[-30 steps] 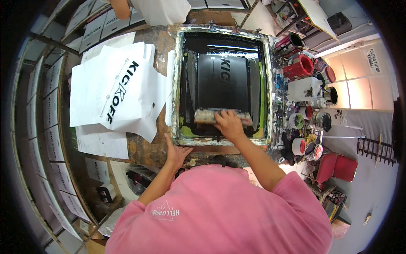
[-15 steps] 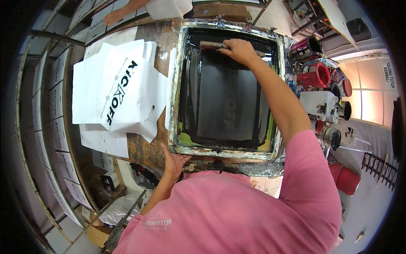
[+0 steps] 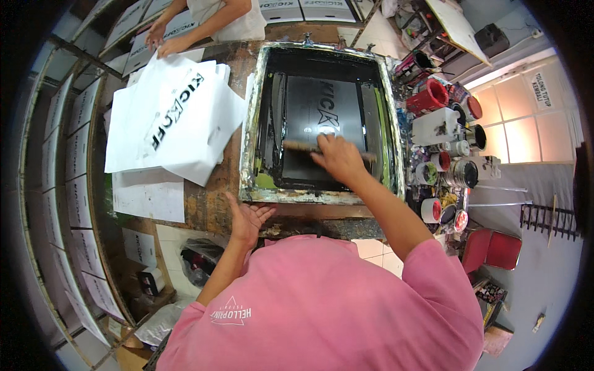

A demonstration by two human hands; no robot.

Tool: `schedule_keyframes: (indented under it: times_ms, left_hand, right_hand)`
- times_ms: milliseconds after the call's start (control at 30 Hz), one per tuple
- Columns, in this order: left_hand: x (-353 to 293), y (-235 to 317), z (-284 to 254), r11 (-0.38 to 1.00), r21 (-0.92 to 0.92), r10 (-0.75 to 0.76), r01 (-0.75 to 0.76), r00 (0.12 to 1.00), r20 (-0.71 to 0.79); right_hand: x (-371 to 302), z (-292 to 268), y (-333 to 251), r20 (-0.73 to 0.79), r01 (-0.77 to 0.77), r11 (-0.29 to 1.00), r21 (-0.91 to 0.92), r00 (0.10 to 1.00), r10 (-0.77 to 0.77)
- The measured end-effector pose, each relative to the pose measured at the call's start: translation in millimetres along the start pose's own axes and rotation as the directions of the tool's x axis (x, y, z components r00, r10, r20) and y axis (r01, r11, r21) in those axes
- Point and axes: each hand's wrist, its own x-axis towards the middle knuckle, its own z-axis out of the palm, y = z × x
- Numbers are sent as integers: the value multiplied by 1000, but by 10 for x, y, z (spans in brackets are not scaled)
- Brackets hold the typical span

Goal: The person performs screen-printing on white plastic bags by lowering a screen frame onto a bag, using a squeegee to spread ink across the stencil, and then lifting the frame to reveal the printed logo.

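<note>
My right hand (image 3: 339, 159) grips a long wooden-handled squeegee (image 3: 298, 146), which lies crosswise on the screen mesh (image 3: 309, 170) past its middle toward me. Black ink coats the mesh margins, and lettering shows in the part behind the squeegee. Around the mesh runs a paint-crusted frame (image 3: 250, 139), lying flat on the worktable. At its near left corner, my left hand (image 3: 249, 222) is open, palm up, with fingers spread near the frame's edge. To the left lies a stack of white printed sheets (image 3: 185, 139) with black lettering.
Another person's hands (image 3: 170, 43) are at the far edge of the stack. Ink cans, including a red can (image 3: 428, 98), and a white jug (image 3: 435, 127) crowd the right side. A rack of shelves (image 3: 80, 164) holding printed sheets stands at left. A red chair (image 3: 492, 249) is at right.
My right hand has drawn the squeegee from the far end toward me, and lettering now shows clearly behind it. The other person's hands have come to the sheet stack. My left hand stays open.
</note>
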Motion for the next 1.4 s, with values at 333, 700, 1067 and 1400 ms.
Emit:
schedule_keyframes:
  times_ms: [333,700,1067,1400]
  left_hand:
    - [-284,908,868,896,-251,444,-366,734,514]
    - [890,-283,-6,-621,779,473,-84,752,459]
    - [799,614,1363,-133,758,802,-638,379,461]
    - [265,1818,23,407,753,798,-517,602,-18]
  right_hand:
    - [-137,-1655,-626,-541,-5,978,-209,834,-111]
    - [343,-2225,-522,-572,-14,979,-202,814,-107]
    - [791,-2660,-371,-577,27,981,-194,805,-137]
    - [730,-2647,-433,-594,15,989,-147,798,-100]
